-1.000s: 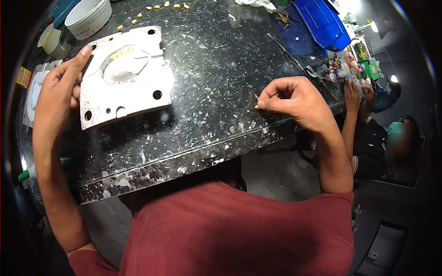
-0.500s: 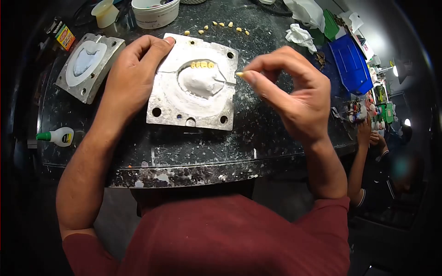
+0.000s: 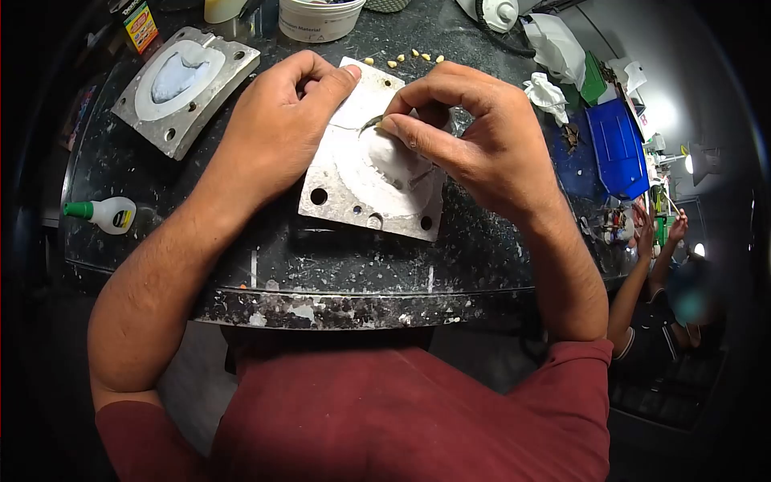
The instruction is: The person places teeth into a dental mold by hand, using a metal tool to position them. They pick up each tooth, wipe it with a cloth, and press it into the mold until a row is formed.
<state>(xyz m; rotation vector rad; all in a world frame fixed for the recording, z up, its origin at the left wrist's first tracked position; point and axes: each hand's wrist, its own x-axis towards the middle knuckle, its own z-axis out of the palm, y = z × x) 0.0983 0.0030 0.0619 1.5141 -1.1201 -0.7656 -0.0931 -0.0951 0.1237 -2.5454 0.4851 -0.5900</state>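
My left hand [image 3: 289,116] grips the upper left edge of a metal denture flask half [image 3: 325,210], its thumb on the top face. White plaster [image 3: 377,165] fills this flask half, with a rounded mound and a groove around it. Over the far side of the groove, my right hand [image 3: 478,145] is closed in a pinch between thumb and forefinger. A small artificial tooth is in that pinch, mostly hidden by the fingertips. The row of yellowish teeth in the groove is also covered by my right hand.
Several loose teeth [image 3: 392,63] lie beyond the flask. A second flask half [image 3: 181,136] stands at left, near a green-capped glue bottle [image 3: 114,215]. A white tub [image 3: 321,22] is at the back, a blue bin [image 3: 617,149] at right. A co-worker's hands [image 3: 645,233] are farther right.
My right hand has moved left with the tooth, from beside the flask to over the groove. My left hand still holds the flask half. The whole view has shifted.
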